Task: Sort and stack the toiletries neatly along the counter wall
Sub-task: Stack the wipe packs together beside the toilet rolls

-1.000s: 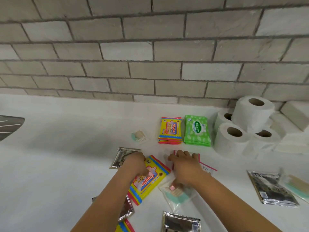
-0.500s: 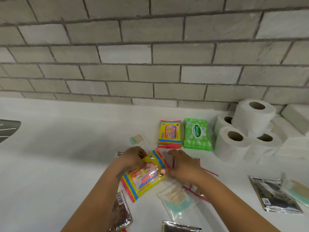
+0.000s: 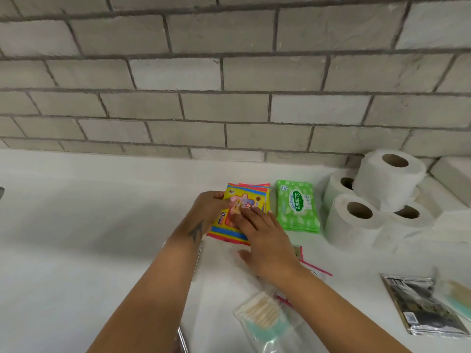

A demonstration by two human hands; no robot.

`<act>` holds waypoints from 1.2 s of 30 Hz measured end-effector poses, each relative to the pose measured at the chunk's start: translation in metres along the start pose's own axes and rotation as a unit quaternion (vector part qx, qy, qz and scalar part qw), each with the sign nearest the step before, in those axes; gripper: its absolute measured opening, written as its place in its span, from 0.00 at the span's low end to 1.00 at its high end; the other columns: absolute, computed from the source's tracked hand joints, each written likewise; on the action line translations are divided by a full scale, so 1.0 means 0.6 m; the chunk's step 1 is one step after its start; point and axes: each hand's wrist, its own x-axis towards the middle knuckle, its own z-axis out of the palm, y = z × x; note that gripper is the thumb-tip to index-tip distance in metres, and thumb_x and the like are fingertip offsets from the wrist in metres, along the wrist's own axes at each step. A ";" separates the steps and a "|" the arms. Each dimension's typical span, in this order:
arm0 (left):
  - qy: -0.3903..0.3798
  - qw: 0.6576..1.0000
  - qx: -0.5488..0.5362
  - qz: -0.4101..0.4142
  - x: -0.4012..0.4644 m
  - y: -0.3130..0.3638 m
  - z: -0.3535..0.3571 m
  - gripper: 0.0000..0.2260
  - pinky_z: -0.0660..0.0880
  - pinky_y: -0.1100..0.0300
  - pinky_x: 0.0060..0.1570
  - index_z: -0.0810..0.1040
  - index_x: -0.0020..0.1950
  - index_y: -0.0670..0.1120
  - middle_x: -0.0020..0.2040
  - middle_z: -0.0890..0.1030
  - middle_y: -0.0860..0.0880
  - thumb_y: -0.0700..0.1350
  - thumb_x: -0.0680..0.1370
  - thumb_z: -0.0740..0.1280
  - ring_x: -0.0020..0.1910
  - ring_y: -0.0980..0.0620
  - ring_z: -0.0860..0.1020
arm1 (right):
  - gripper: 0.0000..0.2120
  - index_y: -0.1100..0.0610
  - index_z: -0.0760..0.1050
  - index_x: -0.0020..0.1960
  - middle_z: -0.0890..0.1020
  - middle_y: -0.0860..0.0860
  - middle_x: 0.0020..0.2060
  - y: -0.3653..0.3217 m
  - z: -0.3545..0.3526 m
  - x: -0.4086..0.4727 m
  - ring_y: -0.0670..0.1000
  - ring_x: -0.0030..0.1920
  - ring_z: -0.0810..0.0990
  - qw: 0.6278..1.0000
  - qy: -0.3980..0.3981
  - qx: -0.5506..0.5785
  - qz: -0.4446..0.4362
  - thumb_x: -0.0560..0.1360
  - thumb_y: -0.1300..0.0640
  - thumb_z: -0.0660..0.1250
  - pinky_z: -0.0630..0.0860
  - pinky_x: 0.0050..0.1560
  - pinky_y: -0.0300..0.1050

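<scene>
Head view. Yellow wipes pack (image 3: 243, 200) with red and blue borders, a "10 wipes" mark at its left edge, lying flat atop a stack of like packs (image 3: 265, 191) on the white tabletop (image 3: 76, 225), near the brick wall (image 3: 229, 72). Left hand (image 3: 210, 208) at the pack's left edge, fingers curled onto it in a light grip. Right hand (image 3: 265, 235) laid flat over the pack's lower right, fingers straight, pressing down, grasping nothing. Just right of the stack: green Sanicare packs (image 3: 298, 206), stacked. Further right: toilet rolls (image 3: 377, 197), piled. Nearer the camera: clear bag of cotton buds (image 3: 265, 317), blurred; silver sachet (image 3: 428, 307), possibly printed foil.
</scene>
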 end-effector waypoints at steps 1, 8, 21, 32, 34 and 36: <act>0.000 1.000 -0.005 -0.008 0.009 0.002 0.008 0.09 0.79 0.47 0.53 0.82 0.52 0.42 0.46 0.84 0.41 0.43 0.75 0.70 0.42 0.43 0.82 | 0.35 0.53 0.79 0.58 0.82 0.52 0.54 0.006 0.005 0.007 0.56 0.56 0.81 0.999 0.008 -0.033 0.003 0.51 0.54 0.81 0.78 0.54 0.58; 0.047 0.998 -0.039 -0.032 0.075 -0.001 0.042 0.13 0.77 0.43 0.54 0.77 0.61 0.38 0.53 0.81 0.38 0.41 0.80 0.61 0.48 0.39 0.81 | 0.20 0.52 0.82 0.52 0.84 0.53 0.46 0.057 0.010 0.047 0.57 0.46 0.83 0.994 0.010 -0.107 0.012 0.60 0.60 0.72 0.79 0.48 0.54; 0.130 0.977 0.166 0.041 0.124 -0.033 0.066 0.14 0.72 0.57 0.59 0.74 0.64 0.45 0.63 0.78 0.47 0.41 0.78 0.64 0.60 0.49 0.76 | 0.24 0.51 0.53 0.76 0.60 0.53 0.74 0.078 0.025 0.079 0.55 0.74 0.56 0.978 -0.172 -0.100 0.060 0.82 0.52 0.52 0.41 0.74 0.56; 0.108 0.960 0.249 0.074 0.128 -0.048 0.077 0.19 0.70 0.55 0.61 0.69 0.71 0.50 0.68 0.71 0.45 0.46 0.80 0.61 0.65 0.46 0.71 | 0.29 0.51 0.51 0.77 0.57 0.53 0.76 0.075 0.026 0.079 0.55 0.75 0.52 0.972 -0.196 -0.097 0.089 0.80 0.39 0.47 0.35 0.72 0.59; 0.118 0.956 0.257 0.083 0.122 -0.043 0.076 0.20 0.69 0.52 0.63 0.67 0.72 0.50 0.68 0.71 0.45 0.47 0.80 0.61 0.66 0.45 0.70 | 0.29 0.51 0.49 0.77 0.55 0.53 0.76 0.074 0.022 0.080 0.55 0.76 0.51 0.970 -0.203 -0.095 0.095 0.80 0.40 0.45 0.34 0.72 0.59; 0.129 0.954 0.252 0.095 0.114 -0.039 0.074 0.20 0.69 0.51 0.64 0.67 0.71 0.48 0.68 0.70 0.45 0.47 0.79 0.61 0.66 0.44 0.70 | 0.28 0.51 0.48 0.77 0.52 0.53 0.77 0.072 0.016 0.079 0.55 0.76 0.48 0.970 -0.207 -0.087 0.097 0.80 0.41 0.45 0.32 0.71 0.59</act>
